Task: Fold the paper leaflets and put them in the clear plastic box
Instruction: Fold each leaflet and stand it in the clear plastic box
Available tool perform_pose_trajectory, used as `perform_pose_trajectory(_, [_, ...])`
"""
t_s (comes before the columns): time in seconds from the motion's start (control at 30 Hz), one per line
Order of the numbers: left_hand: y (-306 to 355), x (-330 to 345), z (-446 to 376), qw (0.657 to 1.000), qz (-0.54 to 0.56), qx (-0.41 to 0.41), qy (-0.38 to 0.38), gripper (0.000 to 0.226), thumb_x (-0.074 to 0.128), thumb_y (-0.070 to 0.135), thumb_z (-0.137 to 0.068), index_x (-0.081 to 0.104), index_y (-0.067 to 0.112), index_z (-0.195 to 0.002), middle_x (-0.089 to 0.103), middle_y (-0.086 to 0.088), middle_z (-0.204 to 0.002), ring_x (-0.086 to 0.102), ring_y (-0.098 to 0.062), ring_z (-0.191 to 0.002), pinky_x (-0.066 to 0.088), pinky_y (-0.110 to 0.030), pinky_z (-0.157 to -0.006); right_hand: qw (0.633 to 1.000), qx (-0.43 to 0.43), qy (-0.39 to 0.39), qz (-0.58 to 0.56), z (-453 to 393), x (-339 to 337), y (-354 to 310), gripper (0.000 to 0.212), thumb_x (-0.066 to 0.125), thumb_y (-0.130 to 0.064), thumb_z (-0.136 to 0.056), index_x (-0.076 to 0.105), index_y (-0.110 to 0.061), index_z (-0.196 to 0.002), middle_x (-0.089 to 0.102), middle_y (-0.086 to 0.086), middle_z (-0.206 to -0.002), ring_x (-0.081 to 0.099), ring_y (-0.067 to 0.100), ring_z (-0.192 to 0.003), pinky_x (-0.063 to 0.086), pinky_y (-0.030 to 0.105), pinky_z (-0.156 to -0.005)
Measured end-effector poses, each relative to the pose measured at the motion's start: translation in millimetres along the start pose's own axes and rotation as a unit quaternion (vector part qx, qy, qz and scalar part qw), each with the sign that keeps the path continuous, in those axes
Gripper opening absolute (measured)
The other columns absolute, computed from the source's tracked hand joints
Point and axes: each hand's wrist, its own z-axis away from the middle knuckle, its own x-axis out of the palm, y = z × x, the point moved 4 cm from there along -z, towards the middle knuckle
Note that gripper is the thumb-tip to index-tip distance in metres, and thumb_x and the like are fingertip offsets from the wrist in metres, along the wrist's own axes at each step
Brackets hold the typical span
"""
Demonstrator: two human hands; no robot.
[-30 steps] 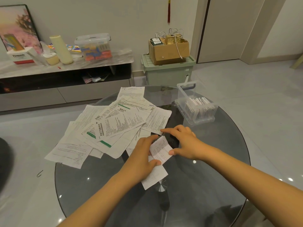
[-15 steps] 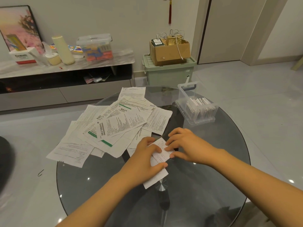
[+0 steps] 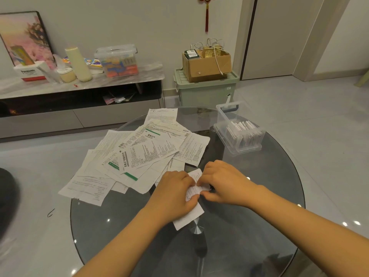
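Right now both hands meet over one leaflet (image 3: 192, 213) lying on the glass table (image 3: 259, 226), close to the person. Left hand (image 3: 175, 193) lies on top of the sheet, fingers curled down over its middle, seemingly pinning it so it can't slide on the slick glass. Right hand (image 3: 221, 182) comes in from the other side, thumb and fingertips pinching the upper part of the paper where a flap is doubled over, probably to set a crease. So both hands are grasping the same leaflet, neither is free.

Leaflet is a narrow strip; long axis runs diagonally, near end poking out below the left hand toward the person and slightly left, far end showing above, between the two hands, and pointing away. Middle is hidden under the fingers, so how many folds it has I cannot tell.

Just beyond the left hand, on its far-left side, the loose pile of unfolded leaflets (image 3: 139, 154) is fanned flat and overlapping, within easy reach for the next pick. Sheets there lie at mixed angles, most with long edges slanting up to the right.

Beyond the right hand, well apart toward the far table edge, sits the clear plastic box (image 3: 223, 113), lid off, folded leaflets (image 3: 242, 132) standing on edge in a row inside. Open top suits dropping the next one in. Much of the pile is not yet folded, so the task looks well short of done.
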Motion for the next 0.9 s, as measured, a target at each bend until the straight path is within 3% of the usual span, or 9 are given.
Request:
perform_pose_trajectory(0.1, [0.3,-3.0,-1.4,1.0,-0.014,0.017,0.018,0.033,0.056,0.04,-0.084,0.066,0.019,-0.108,0.064,0.002,-0.102,0.057,-0.019,-0.095,0.032,-0.024,-0.085,1.0,-0.001,0.009,0.023,-1.3,0.5,-0.8,0.026,0.049,-0.039,-0.072,0.068,-0.024,-0.065,0.056,-0.009,-0.056,0.051,0.011,-0.06,0.041,0.025,-0.055])
perform_pose_trajectory(0.2, [1.3,-2.2,-3.1,1.0,0.0,0.023,0.002,0.032,0.047,0.037,-0.079,0.07,0.014,-0.08,0.066,0.0,-0.071,0.06,-0.022,-0.067,0.045,-0.031,-0.065,1.0,0.013,0.014,0.019,-1.8,2.2,-0.2,0.032,0.042,-0.039,-0.076,0.066,-0.023,-0.063,0.056,-0.008,-0.054,0.049,0.012,-0.059,0.041,0.026,-0.056])
perform_pose_trajectory(0.27, [1.4,-3.8,-3.6,1.0,0.019,0.011,0.019,0.035,0.043,0.035,-0.082,0.068,0.012,-0.073,0.064,-0.001,-0.064,0.057,-0.02,-0.06,0.044,-0.032,-0.057,0.999,0.038,0.016,-0.007,-2.3,1.8,0.7,0.034,0.04,-0.037,-0.082,0.067,-0.02,-0.07,0.057,-0.004,-0.058,0.05,0.013,-0.061,0.042,0.028,-0.06])
perform_pose_trajectory(0.47, [-11.6,-2.6,-1.9,0.98,0.162,-0.107,0.05,0.019,0.051,0.02,-0.094,0.064,0.023,-0.107,0.061,0.006,-0.097,0.054,-0.008,-0.087,0.039,-0.018,-0.076,0.977,0.167,0.026,-0.13,-2.0,6.9,8.8,0.02,0.048,-0.031,-0.094,0.057,-0.024,-0.11,0.059,0.001,-0.089,0.052,0.017,-0.086,0.043,0.03,-0.073])
perform_pose_trajectory(0.63, [-16.2,5.5,-1.8,0.981,0.152,-0.112,0.041,0.023,0.061,0.021,-0.09,0.061,0.021,-0.113,0.045,0.008,-0.11,0.043,-0.004,-0.098,0.038,-0.018,-0.088,0.979,0.17,0.019,-0.112,-6.5,14.6,13.4,0.015,0.055,-0.026,-0.092,0.061,-0.019,-0.103,0.056,-0.002,-0.099,0.047,0.017,-0.095,0.037,0.025,-0.075])
perform_pose_trajectory(0.73, [-17.9,6.6,-3.4,0.991,0.106,-0.081,0.03,0.03,0.062,0.028,-0.089,0.063,0.018,-0.117,0.049,0.006,-0.118,0.039,-0.007,-0.113,0.03,-0.014,-0.092,0.984,0.146,0.031,-0.097,-8.5,10.6,13.4,0.016,0.06,-0.027,-0.089,0.069,-0.015,-0.096,0.06,-0.001,-0.103,0.049,0.02,-0.097,0.038,0.026,-0.079])
perform_pose_trajectory(0.9, [-16.3,0.0,-6.9,0.999,0.026,-0.032,0.008,0.034,0.051,0.035,-0.094,0.06,0.02,-0.123,0.058,0.005,-0.119,0.047,-0.015,-0.113,0.038,-0.026,-0.09,0.994,0.091,0.008,-0.052,-9.3,6.8,8.6,0.031,0.063,-0.043,-0.084,0.069,-0.015,-0.098,0.066,0.0,-0.093,0.053,0.019,-0.09,0.038,0.029,-0.077])
